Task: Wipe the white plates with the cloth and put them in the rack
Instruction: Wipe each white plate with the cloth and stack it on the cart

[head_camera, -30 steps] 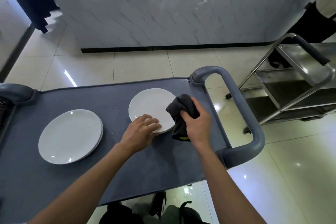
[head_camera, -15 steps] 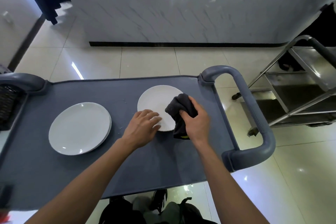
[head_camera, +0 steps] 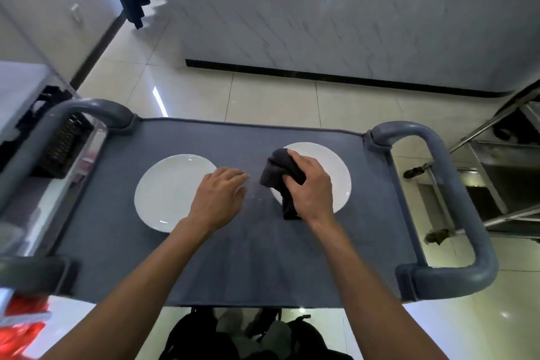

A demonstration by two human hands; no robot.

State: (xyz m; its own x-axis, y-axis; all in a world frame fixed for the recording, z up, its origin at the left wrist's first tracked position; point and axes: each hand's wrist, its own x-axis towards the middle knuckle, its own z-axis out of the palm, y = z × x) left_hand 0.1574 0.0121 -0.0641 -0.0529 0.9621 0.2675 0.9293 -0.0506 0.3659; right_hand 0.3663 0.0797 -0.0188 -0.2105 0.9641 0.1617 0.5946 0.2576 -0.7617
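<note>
Head view, right hand (head_camera: 311, 187) gripping cloth (head_camera: 277, 172) on plate (head_camera: 336, 172), perhaps wiping

A grey cart (head_camera: 222, 266) with a flat tabletop and looped grey handles (head_camera: 455, 202) at both ends stands on a glossy cream tiled floor (head_camera: 263, 96). Beyond it runs a pale marbled wall (head_camera: 321, 9) with a black skirting strip. A stainless steel trolley (head_camera: 496, 172) stands to the right; something red (head_camera: 20, 327), blurred, shows at lower left
</note>
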